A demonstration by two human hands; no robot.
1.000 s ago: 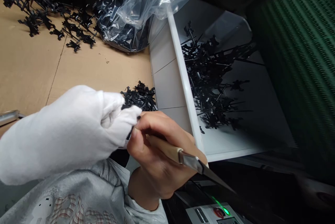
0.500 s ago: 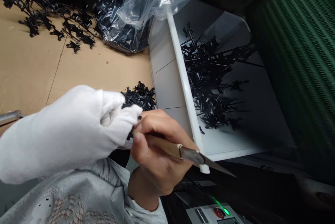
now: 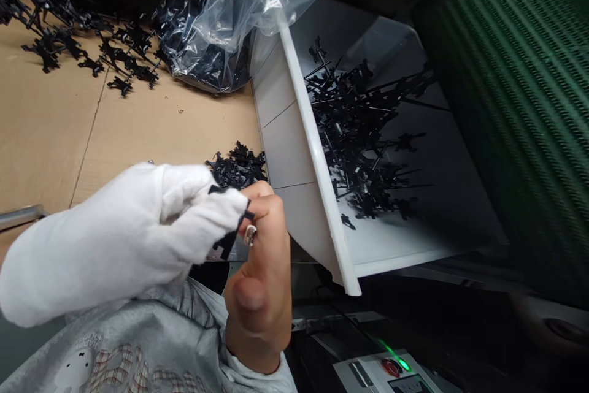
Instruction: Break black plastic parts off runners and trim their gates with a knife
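**Close two-handed work at a pinch**

Left of the white bin (image 3: 317,154), the gloved left hand (image 3: 138,227) pinches a small black part (image 3: 226,246) — detail work, seemingly. The bare right hand (image 3: 267,258) curls at the part's end, a pale-tipped thing (image 3: 250,235) showing; its grip I cannot tell. A next move calls for steadiness. Gloved fingers hide much — and a black pile (image 3: 237,166) sits against the bin's left side.

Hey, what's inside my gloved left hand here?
Your left hand holds a black part, which shows past the fingertips and just below them. The white glove covers the rest, so the part's full shape cannot be seen.
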